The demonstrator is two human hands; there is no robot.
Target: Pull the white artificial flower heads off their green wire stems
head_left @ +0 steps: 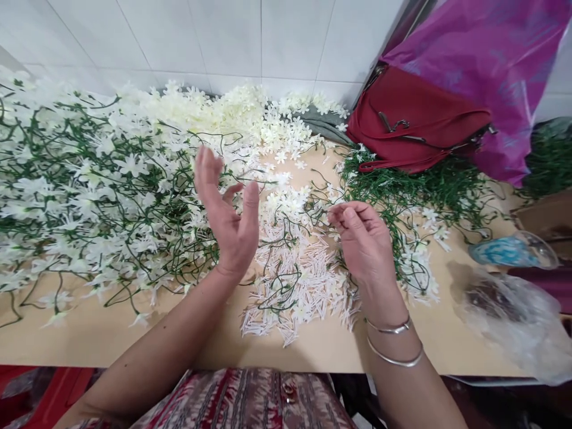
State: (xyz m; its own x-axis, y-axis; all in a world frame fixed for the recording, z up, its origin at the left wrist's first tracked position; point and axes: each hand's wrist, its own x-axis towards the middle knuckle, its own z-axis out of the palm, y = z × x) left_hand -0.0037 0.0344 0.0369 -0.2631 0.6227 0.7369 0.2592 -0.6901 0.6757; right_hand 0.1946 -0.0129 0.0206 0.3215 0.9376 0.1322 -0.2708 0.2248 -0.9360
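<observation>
My left hand [227, 214] is raised at the edge of the heap of white artificial flowers on green stems [129, 167]. Its fingers and thumb are spread, with nothing seen between them. My right hand [364, 241], two silver bangles on the wrist, is closed in a pinch near the middle. Whatever lies between its thumb and fingertips is too small to make out. Between the hands spreads a pile of thin white sticks [313, 262]. Loose white petals [286, 205] and a few green stems [286, 283] lie on and behind it.
Cream blossoms [236, 110] are heaped along the tiled wall. At the right, green stems [415, 187] lie beneath a red handbag [424, 113] and a purple plastic bag [496, 71]. A blue-and-clear cup [513, 250] and a clear plastic bag [522, 322] sit near the table's right end.
</observation>
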